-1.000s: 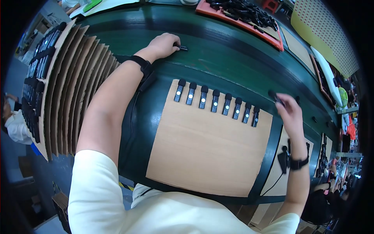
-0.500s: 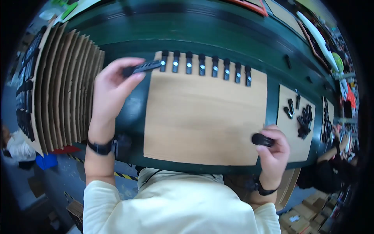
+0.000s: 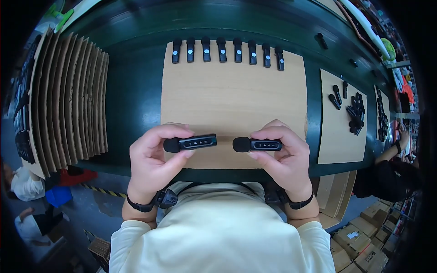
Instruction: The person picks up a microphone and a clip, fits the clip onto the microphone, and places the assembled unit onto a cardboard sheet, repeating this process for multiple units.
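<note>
My left hand (image 3: 152, 159) pinches a small black wireless microphone (image 3: 198, 142) with a round foam tip, held level above the near part of a cardboard sheet (image 3: 232, 95). Between the thumb and fingers of my right hand (image 3: 291, 157) is a second microphone (image 3: 265, 145) of the same kind. Both foam tips point left, and both faces with a strip of small marks are turned up. The two microphones are apart. Along the sheet's far edge lies a row of several like microphones (image 3: 221, 51), foam tips away from me, each with a pale round dot.
Cardboard sheets (image 3: 77, 100) stand on edge at the left. On the right, another sheet (image 3: 334, 136) carries a loose heap of microphones (image 3: 356, 111). A few dark pieces lie on the green table (image 3: 136, 91). A co-worker's arm (image 3: 387, 152) reaches in at the far right.
My left hand has come down and right from beside the row with its microphone. My right hand has moved left, its microphone now level and face up. Both hands are closer together.
</note>
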Motion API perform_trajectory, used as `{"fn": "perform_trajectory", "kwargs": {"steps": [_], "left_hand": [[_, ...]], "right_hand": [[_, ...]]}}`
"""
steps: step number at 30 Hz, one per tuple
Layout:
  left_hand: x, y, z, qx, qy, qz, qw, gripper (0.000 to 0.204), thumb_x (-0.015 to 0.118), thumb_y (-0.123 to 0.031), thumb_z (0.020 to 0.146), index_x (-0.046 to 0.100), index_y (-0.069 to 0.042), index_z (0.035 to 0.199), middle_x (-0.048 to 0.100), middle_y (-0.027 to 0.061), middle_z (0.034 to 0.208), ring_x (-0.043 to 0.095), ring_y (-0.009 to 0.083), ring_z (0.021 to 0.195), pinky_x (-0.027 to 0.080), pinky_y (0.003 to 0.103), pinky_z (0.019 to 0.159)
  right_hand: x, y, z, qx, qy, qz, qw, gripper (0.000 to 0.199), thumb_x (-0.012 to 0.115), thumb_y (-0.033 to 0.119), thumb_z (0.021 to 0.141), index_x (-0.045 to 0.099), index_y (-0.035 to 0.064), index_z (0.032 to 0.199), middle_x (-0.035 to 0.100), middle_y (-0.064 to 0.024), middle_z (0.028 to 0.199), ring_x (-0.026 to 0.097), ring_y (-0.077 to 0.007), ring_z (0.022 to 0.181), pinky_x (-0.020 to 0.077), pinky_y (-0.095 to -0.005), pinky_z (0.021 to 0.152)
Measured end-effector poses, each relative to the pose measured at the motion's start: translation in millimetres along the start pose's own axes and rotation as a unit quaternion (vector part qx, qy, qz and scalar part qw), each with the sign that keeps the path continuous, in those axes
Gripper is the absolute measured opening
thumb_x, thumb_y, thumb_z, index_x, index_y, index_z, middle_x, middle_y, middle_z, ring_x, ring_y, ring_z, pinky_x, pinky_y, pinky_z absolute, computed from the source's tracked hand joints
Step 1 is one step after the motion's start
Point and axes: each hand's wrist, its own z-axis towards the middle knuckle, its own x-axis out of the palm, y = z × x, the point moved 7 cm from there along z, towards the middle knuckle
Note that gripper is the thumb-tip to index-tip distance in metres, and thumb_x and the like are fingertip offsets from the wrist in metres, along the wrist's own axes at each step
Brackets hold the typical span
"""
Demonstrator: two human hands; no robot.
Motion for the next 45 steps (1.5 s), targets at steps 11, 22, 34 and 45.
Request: {"fn": "perform_trajectory", "kwargs": {"steps": [11,22,34,45], "left_hand": [[22,-10,8,0.071,0.077,0.037,0.994,0.025,0.072,0.002,0.075,0.063,0.000,0.097,0.070,0.0143,0.091,0.066,0.0233,0.090,0.045,0.047,0.098],[25,-11,11,0.092,0.110,0.018,0.989,0.029,0.076,0.004,0.071,0.067,0.000,0.098,0.070,0.0113,0.094,0.066,0.0264,0.090,0.048,0.045,0.094],[26,-8,12,0.088,0.106,0.028,0.990,0.025,0.075,0.003,0.073,0.065,-0.001,0.096,0.071,0.0141,0.091,0.068,0.0264,0.088,0.043,0.048,0.097],[34,-22,21,0.136,0.113,0.121,0.977,0.032,0.074,0.004,0.068,0.069,0.000,0.099,0.069,0.0117,0.094,0.065,0.0261,0.090,0.048,0.042,0.090]], "right_hand": [[-4,6,-4,-0.050,-0.016,-0.018,0.998,0.026,0.076,-0.004,0.074,0.067,-0.0015,0.098,0.065,-0.0104,0.089,0.061,-0.0167,0.077,0.0474,-0.0256,0.067],[0,9,-1,-0.064,-0.010,-0.050,0.997,0.026,0.078,-0.003,0.072,0.069,-0.0004,0.097,0.063,-0.0087,0.085,0.058,-0.0155,0.071,0.0438,-0.0246,0.060],[-1,9,0,-0.073,-0.008,-0.057,0.996,0.027,0.077,-0.004,0.073,0.068,-0.0006,0.099,0.062,-0.0093,0.086,0.058,-0.0161,0.072,0.0447,-0.0243,0.062],[-5,1,-6,-0.043,-0.062,0.069,0.995,0.029,0.071,-0.010,0.075,0.064,-0.0039,0.103,0.059,-0.0144,0.099,0.059,-0.0191,0.086,0.0492,-0.0268,0.072]]}}
